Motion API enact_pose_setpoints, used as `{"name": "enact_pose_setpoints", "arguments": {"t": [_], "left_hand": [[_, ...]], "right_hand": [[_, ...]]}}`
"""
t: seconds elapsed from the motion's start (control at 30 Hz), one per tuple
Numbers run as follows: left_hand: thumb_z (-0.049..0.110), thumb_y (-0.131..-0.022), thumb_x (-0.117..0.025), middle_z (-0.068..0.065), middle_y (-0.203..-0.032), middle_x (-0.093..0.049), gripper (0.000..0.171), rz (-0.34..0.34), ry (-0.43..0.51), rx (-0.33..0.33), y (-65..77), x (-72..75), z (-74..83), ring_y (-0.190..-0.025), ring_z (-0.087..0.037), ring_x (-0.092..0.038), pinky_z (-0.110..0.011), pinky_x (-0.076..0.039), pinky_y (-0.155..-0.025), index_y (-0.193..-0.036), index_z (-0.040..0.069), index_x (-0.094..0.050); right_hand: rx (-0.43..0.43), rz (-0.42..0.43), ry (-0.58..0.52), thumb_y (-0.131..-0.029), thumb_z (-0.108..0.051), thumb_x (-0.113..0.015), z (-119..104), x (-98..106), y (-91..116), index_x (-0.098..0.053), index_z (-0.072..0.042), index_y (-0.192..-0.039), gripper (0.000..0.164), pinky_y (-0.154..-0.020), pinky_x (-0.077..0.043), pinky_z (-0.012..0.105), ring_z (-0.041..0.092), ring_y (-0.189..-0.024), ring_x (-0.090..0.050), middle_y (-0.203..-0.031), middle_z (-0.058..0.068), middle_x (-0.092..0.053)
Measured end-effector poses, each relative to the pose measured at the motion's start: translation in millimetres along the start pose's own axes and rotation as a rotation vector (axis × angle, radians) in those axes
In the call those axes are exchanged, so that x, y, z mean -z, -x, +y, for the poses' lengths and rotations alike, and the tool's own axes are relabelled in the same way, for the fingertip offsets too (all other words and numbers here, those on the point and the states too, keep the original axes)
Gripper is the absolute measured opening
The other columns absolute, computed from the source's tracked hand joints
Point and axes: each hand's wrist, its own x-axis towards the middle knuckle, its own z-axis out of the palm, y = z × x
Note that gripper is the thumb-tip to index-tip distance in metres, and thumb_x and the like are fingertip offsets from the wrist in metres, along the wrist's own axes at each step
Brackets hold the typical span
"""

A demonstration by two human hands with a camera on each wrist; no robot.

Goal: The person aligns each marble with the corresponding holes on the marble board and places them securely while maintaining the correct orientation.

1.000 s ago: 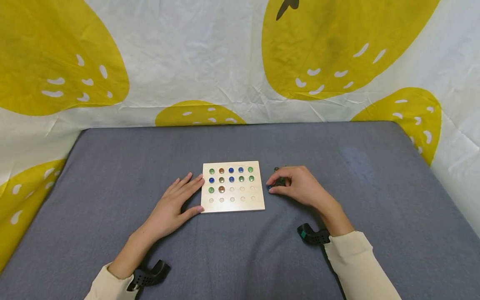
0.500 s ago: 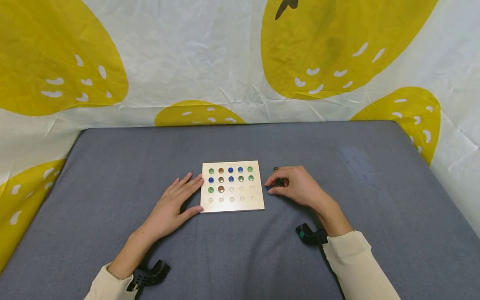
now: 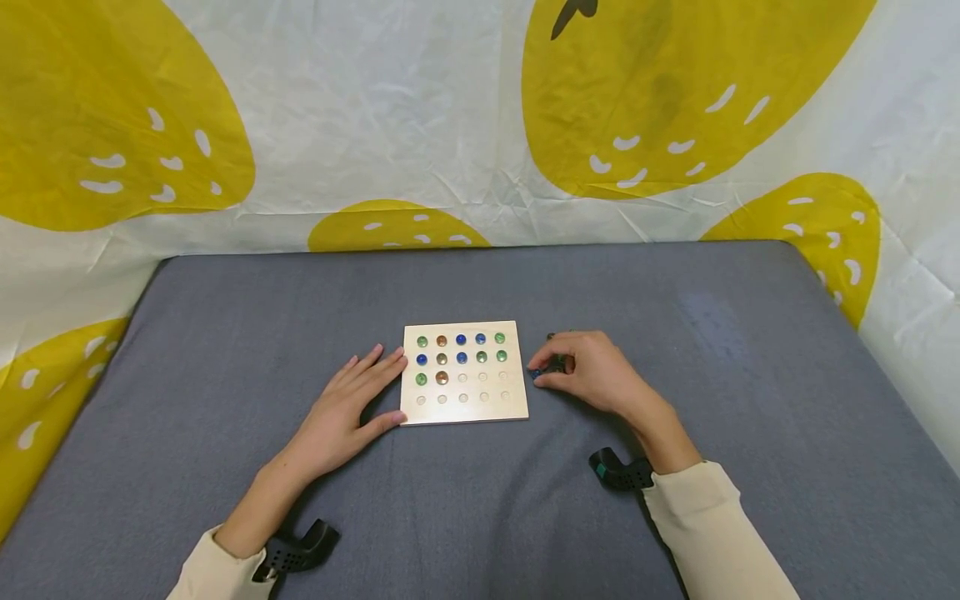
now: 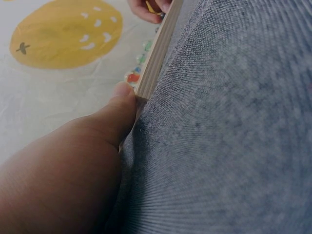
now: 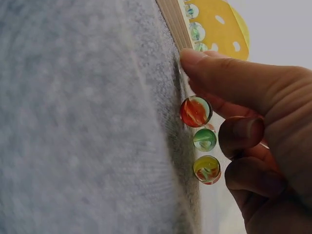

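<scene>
A pale wooden board (image 3: 480,412) lies flat on the grey cloth, with shallow round hollows in rows. Green, blue and brownish marbles sit in its two far rows and at the left of the third row. My left hand (image 3: 345,417) lies spread beside the board, thumb and fingertips touching its left edge. Just past the right edge, my right hand (image 3: 588,371) pinches a blue marble (image 3: 535,374) between thumb and forefinger. The right wrist view hides that marble, but shows a red-orange marble (image 5: 196,111), a green marble (image 5: 204,140) and a yellow marble (image 5: 206,169) near the curled fingers.
Grey cloth (image 3: 337,300) covers the table. A white curtain with yellow fruit shapes (image 3: 397,227) hangs along the far edge and sides. Black camera mounts (image 3: 303,546) are strapped at both wrists.
My right hand has shifted slightly left toward the board with the blue marble, which shows more plainly now. The left hand stays at the board's edge.
</scene>
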Motion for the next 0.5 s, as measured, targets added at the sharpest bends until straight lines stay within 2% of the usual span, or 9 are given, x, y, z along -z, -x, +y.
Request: {"name": "enact_pose_setpoints", "arguments": {"t": [0.2,0.5], "left_hand": [[0.037,-0.089,-0.067,-0.003,-0.152,-0.035,0.070,0.000,0.002,-0.002,-0.8,-0.1,0.1,-0.142,-0.029,-0.023,-0.048,-0.013,-0.115,-0.148,0.013,-0.038],[0.035,-0.089,-0.069,-0.004,-0.152,-0.035,0.071,0.009,0.006,-0.015,-0.5,-0.3,-0.3,-0.141,-0.030,-0.024,-0.050,-0.014,-0.114,-0.149,0.013,-0.038]], "right_hand": [[-0.005,0.027,-0.040,-0.076,-0.017,-0.083,-1,3,0,-0.076,-0.020,-0.089,0.015,-0.045,-0.040,0.026,0.010,-0.050,-0.045,-0.073,-0.009,-0.060],[0.006,0.095,-0.137,-0.077,-0.020,-0.082,-15,3,-3,-0.076,-0.022,-0.090,0.015,-0.048,-0.039,0.027,0.012,-0.054,-0.048,-0.066,-0.004,-0.056]]}}
